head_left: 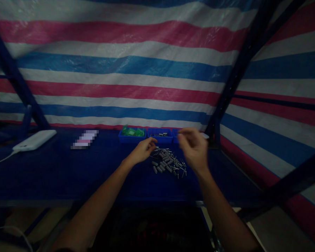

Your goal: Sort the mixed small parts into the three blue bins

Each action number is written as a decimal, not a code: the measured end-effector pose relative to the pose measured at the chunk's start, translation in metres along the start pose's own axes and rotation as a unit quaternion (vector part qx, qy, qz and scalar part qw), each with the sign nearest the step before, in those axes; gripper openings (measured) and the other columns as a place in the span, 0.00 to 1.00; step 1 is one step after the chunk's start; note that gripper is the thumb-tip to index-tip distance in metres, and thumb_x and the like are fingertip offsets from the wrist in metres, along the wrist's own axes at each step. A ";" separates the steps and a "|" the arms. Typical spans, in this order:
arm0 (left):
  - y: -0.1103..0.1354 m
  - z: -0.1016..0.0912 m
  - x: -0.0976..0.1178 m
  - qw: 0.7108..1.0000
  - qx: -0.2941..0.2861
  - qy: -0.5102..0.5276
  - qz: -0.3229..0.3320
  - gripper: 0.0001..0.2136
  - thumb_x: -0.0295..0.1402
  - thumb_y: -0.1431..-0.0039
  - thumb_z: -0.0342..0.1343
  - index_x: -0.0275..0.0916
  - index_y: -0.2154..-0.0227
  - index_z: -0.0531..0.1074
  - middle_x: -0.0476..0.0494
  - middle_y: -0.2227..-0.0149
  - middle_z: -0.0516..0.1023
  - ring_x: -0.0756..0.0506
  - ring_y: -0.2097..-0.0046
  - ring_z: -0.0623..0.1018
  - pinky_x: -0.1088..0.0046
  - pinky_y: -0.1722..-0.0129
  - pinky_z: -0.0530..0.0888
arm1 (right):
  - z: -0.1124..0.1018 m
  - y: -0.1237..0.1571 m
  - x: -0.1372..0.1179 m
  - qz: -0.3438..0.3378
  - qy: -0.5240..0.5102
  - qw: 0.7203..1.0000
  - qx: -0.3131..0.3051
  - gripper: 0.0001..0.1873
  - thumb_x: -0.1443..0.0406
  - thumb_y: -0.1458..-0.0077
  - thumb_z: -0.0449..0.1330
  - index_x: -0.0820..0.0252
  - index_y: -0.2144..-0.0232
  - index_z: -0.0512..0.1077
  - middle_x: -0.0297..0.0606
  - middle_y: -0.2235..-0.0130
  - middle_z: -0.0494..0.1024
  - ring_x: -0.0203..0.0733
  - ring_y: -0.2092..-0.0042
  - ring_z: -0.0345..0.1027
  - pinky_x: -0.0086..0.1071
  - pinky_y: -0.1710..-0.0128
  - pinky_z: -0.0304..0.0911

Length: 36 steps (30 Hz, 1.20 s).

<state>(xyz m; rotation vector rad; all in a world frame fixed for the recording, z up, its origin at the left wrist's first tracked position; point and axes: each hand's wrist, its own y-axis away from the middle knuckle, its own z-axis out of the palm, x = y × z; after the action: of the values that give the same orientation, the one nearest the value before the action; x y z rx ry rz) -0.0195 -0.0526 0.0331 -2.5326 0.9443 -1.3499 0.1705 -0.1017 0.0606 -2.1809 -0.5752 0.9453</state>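
Observation:
Just left of a loose pile, my left hand (143, 151) is closed, thumb and fingertips drawn together; what it pinches, if anything, is too small to name. The pile holds several thin metal pins (180, 166) and short grey cylinders (162, 165). Raised over the pile's right side, my right hand (194, 148) is slightly blurred, its fingers curled in a pinch whose contents I cannot make out. Behind the hands stand a blue bin with green plastic (132, 131), a blue bin of small metal parts (160, 135), and another blue bin (175, 135) partly hidden by my right hand.
A white power bank (35, 140) with a cable lies on the left of the dark blue table (102, 182). Beside it is a pixelated flat item (85, 139). Blue metal posts (232, 75) and a striped plastic sheet (126, 66) enclose the back and right.

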 end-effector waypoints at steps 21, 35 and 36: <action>0.003 -0.011 0.006 0.989 -0.125 0.054 -0.053 0.11 0.37 0.47 0.50 0.35 0.65 0.68 0.50 0.73 0.70 0.52 0.74 0.67 0.78 0.73 0.62 | 0.031 -0.028 0.026 -0.020 0.188 0.981 -0.045 0.14 0.60 0.41 0.47 0.61 0.59 0.66 0.41 0.65 0.74 0.40 0.64 0.68 0.30 0.63 0.58; 0.006 -0.006 -0.004 0.979 -0.157 -0.128 -0.027 0.09 0.37 0.45 0.49 0.36 0.71 0.70 0.47 0.70 0.71 0.49 0.70 0.70 0.74 0.69 0.64 | 0.049 -0.009 0.045 0.075 0.060 0.994 -0.052 0.07 0.63 0.46 0.52 0.60 0.66 0.67 0.33 0.74 0.69 0.37 0.70 0.63 0.29 0.68 0.58; 0.005 -0.008 -0.003 0.984 -0.130 -0.116 -0.037 0.10 0.37 0.44 0.48 0.36 0.70 0.70 0.46 0.71 0.71 0.49 0.70 0.70 0.74 0.69 0.65 | 0.051 -0.008 0.039 0.046 0.031 0.995 -0.087 0.09 0.62 0.46 0.53 0.59 0.63 0.67 0.33 0.73 0.69 0.37 0.69 0.64 0.29 0.67 0.58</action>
<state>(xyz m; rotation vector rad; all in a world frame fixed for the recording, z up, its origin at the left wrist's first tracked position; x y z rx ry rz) -0.0291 -0.0537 0.0338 -2.8649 1.0484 -0.9706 0.1553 -0.0510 0.0228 -2.4006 -0.5488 0.9006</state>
